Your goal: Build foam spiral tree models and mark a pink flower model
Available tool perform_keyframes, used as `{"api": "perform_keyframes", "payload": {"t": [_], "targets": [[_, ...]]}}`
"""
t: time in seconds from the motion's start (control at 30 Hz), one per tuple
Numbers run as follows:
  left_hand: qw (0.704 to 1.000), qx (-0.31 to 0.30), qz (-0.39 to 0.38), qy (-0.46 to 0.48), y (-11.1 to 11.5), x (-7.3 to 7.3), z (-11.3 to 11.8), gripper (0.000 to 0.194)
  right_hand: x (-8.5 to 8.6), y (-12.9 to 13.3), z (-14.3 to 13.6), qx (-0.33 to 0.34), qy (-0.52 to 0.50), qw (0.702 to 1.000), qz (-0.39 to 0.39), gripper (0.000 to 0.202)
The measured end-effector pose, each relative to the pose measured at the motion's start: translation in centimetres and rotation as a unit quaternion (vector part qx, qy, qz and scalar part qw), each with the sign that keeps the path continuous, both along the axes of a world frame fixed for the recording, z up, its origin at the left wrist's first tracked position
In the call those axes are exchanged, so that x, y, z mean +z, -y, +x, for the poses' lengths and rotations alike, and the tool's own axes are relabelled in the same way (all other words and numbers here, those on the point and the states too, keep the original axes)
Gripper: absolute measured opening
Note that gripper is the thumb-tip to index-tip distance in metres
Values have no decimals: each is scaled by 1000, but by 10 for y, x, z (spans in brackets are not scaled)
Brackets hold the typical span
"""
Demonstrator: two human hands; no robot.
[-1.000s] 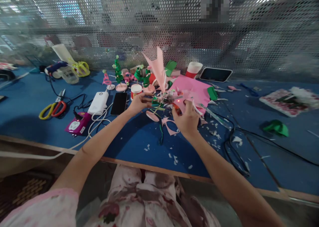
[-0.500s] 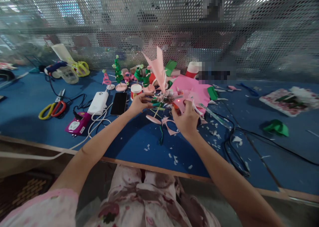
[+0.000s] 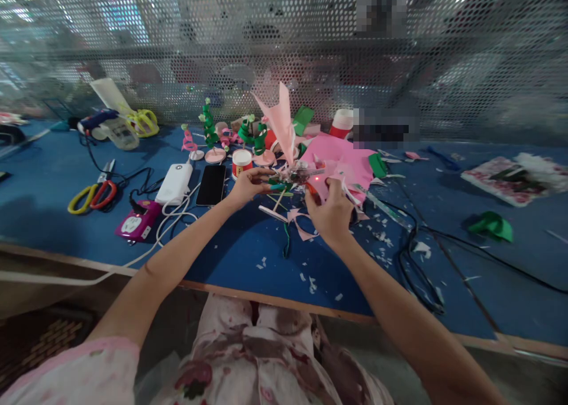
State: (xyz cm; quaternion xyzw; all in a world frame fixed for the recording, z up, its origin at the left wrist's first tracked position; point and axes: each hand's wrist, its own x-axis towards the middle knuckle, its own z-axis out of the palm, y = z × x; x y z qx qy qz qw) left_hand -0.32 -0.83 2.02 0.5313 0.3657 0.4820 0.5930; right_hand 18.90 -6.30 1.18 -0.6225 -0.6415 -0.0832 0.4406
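Observation:
Pinched in my left hand (image 3: 251, 187) is a small paper tree (image 3: 280, 183) with green strips on a thin stick. Its round pale pink base (image 3: 273, 214) hangs tilted below, seen nearly edge-on. My right hand (image 3: 331, 215) is wrapped round a glue gun (image 3: 314, 186) with an orange trigger and a lit red lamp. The gun's nozzle end reaches left to the top of the craft, where details are too blurred to make out. A folded pale pink sheet (image 3: 284, 124) stands up just behind.
Several finished paper trees (image 3: 210, 127) stand behind a phone (image 3: 212, 185) and a white power bank (image 3: 176, 183). Scissors (image 3: 104, 195) and a purple power socket (image 3: 138, 221) lie left. Pink sheets (image 3: 346, 153), paper scraps and a black cable (image 3: 406, 257) lie right. A perforated metal screen (image 3: 248, 55) rises behind.
The paper tree has tilted slightly in my left hand, so its base now shows more edge-on. Both hands stay almost where they were, the glue gun still beside the tree.

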Motion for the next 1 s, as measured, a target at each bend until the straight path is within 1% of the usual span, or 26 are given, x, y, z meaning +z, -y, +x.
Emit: {"api": "perform_keyframes", "payload": {"t": [0.2, 0.37, 0.5, 0.83, 1.0], "targets": [[1000, -7, -19, 17, -1, 0, 0, 34, -1, 0, 1, 5, -1, 1000, -7, 30], [1000, 6, -22, 18, -2, -2, 0, 34, 0, 0, 1, 3, -3, 1000, -4, 29], [1000, 3, -22, 16, -2, -2, 0, 34, 2, 0, 0, 6, 5, 1000, -8, 29], [1000, -3, 0, 20, -1, -1, 0, 43, -3, -2, 1, -17, 27, 998, 56, 26], [1000, -3, 7, 16, -2, -2, 0, 40, -4, -3, 1, -15, 28, 998, 52, 26]]}}
